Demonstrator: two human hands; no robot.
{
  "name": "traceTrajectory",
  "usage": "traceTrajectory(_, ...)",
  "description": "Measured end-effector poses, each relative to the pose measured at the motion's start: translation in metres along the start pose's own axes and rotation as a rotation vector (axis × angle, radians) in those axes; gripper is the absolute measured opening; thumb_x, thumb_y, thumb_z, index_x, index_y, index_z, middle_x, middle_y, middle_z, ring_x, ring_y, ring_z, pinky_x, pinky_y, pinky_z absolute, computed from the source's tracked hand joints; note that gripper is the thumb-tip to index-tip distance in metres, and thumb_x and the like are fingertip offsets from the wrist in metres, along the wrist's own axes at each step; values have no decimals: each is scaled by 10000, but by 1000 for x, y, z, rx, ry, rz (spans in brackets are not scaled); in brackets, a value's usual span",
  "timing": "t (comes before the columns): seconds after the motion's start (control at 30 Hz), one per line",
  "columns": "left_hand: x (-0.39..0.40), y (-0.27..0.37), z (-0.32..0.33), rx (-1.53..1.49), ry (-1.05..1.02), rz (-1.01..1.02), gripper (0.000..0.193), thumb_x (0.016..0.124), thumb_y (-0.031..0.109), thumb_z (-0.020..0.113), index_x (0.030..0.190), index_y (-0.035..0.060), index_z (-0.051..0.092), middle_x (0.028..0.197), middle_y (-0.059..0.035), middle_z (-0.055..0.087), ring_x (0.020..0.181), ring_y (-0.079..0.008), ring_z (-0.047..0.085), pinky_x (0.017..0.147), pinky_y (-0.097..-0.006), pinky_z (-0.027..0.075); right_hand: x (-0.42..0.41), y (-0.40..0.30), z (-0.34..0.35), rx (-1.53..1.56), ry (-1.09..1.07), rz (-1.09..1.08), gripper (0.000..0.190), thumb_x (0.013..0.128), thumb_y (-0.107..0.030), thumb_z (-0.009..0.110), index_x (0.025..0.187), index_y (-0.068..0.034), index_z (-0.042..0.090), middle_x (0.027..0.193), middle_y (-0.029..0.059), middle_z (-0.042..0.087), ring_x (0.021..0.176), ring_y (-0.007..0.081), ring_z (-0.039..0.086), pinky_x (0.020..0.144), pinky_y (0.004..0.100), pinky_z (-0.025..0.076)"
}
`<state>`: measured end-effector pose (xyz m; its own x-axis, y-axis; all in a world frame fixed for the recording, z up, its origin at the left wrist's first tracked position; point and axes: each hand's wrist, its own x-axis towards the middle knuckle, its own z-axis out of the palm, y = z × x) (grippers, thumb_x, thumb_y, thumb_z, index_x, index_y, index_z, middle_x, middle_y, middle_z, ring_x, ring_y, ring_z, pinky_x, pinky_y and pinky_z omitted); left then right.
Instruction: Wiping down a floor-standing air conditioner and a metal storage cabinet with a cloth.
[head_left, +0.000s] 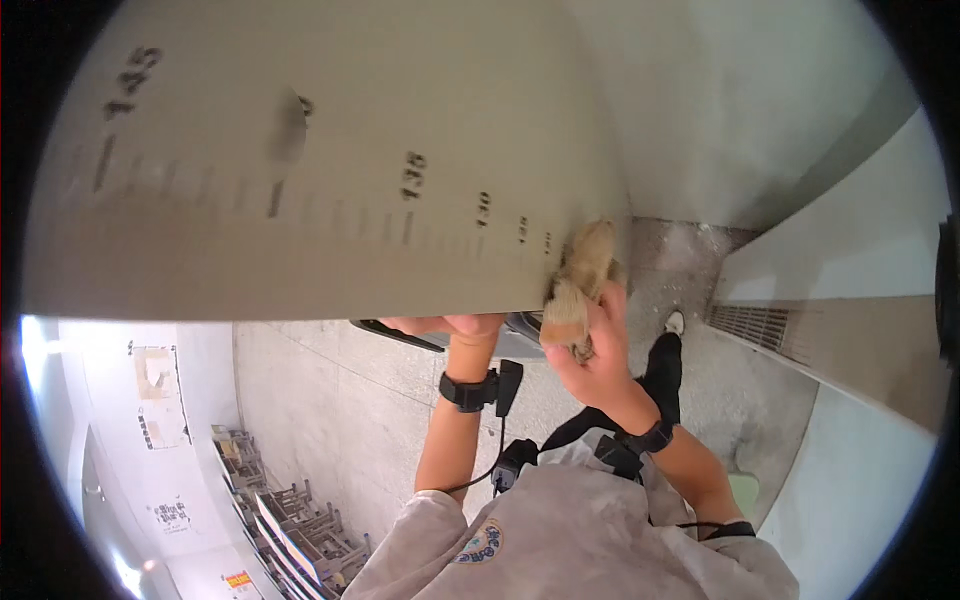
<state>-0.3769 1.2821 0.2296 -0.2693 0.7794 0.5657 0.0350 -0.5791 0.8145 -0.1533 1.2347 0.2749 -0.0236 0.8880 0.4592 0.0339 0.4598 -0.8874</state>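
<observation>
A large off-white upright panel (360, 97) with a printed height scale, black numerals and tick marks, fills the upper view. At its right end, my right hand (600, 337) grips a bunched beige cloth (591, 251), which looks to be against the panel's surface. Part of the cloth folds back over my fingers. My left hand (450, 324) is at the panel's lower edge, its fingers mostly hidden behind that edge. Just beside it, a grey object with a black rim (517, 345) shows partly; whether my left hand holds it is unclear.
Stacked desks or chairs (292, 517) stand at the lower left, near a white wall (112, 390) with posted papers. A pale wall or cabinet with a vent grille (750, 326) rises at right. A light green stool (744, 491) is partly visible on the speckled floor (322, 390).
</observation>
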Motion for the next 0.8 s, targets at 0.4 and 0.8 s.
traceTrajectory(0.4,-63,-39,-42,620,-116,-163,614,950,493,356,1403,78,354,1431,-93,391,1296,-287,379,1059,-455,332,16,41,-10,-38,-11,-17,813,633,-105,805,1340,-53,406,1229,184,466,1149,347,466,952,423,390)
traceTrajectory(0.8,-2,13,35,891,126,544,584,944,363,369,1393,-4,292,1436,-221,307,1335,-362,302,1079,-497,275,22,52,-17,-88,3,-42,709,499,-133,869,1109,-47,518,1038,147,487,958,334,513,813,414,445)
